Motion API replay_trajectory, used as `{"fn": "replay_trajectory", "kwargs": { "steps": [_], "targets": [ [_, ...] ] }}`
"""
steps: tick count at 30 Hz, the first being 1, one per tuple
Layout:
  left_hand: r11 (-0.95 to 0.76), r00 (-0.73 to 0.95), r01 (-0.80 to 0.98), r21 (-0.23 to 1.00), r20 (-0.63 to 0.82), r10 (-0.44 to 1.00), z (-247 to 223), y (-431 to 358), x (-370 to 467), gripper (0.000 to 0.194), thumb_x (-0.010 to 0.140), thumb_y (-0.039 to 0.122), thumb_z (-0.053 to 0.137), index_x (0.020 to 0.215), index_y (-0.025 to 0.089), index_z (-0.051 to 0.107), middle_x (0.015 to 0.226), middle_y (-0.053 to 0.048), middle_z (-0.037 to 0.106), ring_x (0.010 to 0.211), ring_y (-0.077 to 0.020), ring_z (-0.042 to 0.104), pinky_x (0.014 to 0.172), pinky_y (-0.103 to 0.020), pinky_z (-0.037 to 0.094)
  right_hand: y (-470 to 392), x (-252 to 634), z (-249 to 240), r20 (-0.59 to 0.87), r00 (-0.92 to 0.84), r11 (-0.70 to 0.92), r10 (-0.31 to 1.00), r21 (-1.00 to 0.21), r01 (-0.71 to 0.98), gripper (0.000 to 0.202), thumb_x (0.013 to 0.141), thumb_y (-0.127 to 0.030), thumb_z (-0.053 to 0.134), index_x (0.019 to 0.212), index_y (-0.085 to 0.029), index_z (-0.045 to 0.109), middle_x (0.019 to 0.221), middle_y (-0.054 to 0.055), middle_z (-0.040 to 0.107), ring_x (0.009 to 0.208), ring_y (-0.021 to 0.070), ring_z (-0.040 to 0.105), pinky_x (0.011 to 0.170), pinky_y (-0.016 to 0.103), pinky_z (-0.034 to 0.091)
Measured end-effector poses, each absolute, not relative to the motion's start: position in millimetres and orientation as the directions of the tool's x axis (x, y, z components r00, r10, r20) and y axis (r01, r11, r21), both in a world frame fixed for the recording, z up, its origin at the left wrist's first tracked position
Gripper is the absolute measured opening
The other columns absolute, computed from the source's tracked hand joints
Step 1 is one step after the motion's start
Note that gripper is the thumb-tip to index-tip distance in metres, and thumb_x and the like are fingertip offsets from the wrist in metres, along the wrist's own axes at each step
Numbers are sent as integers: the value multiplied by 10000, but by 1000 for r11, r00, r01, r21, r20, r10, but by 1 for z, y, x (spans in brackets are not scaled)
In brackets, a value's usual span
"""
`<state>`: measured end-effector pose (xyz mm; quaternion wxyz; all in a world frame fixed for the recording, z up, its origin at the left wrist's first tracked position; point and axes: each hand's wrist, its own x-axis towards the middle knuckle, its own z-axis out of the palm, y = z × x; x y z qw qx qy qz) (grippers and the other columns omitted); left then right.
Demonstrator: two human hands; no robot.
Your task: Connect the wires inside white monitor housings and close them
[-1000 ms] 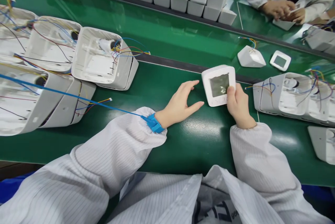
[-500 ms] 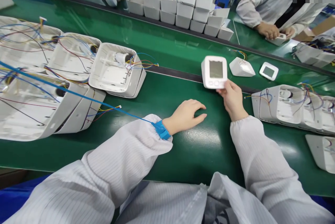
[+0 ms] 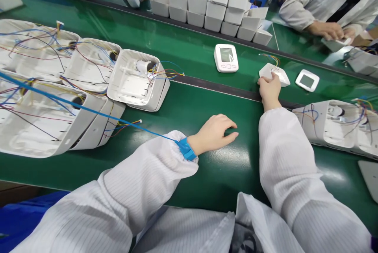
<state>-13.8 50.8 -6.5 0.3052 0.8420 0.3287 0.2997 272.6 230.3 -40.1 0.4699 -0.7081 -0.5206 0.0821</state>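
My right hand (image 3: 270, 89) reaches past the dark strip with its fingers on a small white housing (image 3: 282, 75) that has coloured wires behind it. Over the near part of the green bench (image 3: 206, 180), my left hand (image 3: 213, 134) has its thumb and fingers apart and holds nothing; a blue wrist strap with a cord is round its wrist. A white device with a grey screen (image 3: 226, 58) lies beyond the strip, left of my right hand. To the right of the housing lies a flat white screen cover (image 3: 307, 80).
White shells with wires (image 3: 132, 83) stand at the left, with the blue cord passing over some. More shells (image 3: 339, 125) stand at the right. A row of white housings (image 3: 217, 10) lines the far side. Another person's hands (image 3: 330, 31) work at the upper right.
The screen device has left my right hand and now lies on the bench beyond the strip. My right hand has moved right and forward onto the small housing. The view has shifted slightly.
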Motion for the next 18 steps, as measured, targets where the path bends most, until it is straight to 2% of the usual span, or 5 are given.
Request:
{"fn": "replay_trajectory", "kwargs": {
  "steps": [5,8,12,14,18],
  "targets": [
    [-576,539,285,766,369,757,-8,50,-14,173,919,280,595,1000,158,687,1028,-79,735,1018,-236,657,951,-432,517,206,253,-27,351,582,104,734,-904,414,208,896,-334,547,924,-142,622,808,61,710,706,172,687,652,295,545],
    [-507,329,196,839,431,840,-10,55,-15,223,939,252,545,1114,171,657,1147,-98,702,1088,-214,641,969,-391,519,174,241,-19,370,519,241,771,-923,300,352,917,-478,539,722,-188,583,578,-15,600,467,110,535,463,220,394],
    [-387,-36,99,917,392,919,-14,65,-17,394,974,333,490,1340,190,516,1360,-133,585,1209,-218,589,989,-383,514,124,224,-14,441,246,340,863,-868,362,467,882,-494,627,529,-204,527,451,-48,437,435,93,402,485,236,361],
    [-387,20,158,909,388,921,-16,66,-17,411,974,366,474,1337,180,521,1402,-147,555,1288,-244,546,1071,-428,474,106,217,-11,399,124,329,908,-866,377,413,882,-460,627,560,-208,575,457,-46,441,452,106,410,500,246,369],
    [-509,459,422,750,307,833,-11,59,-14,416,929,260,494,1324,152,562,1414,-133,576,1401,-304,456,1223,-559,285,112,219,-9,446,123,319,887,-782,535,274,910,-430,560,842,-208,706,727,17,668,685,169,620,676,304,511]
  ]
}}
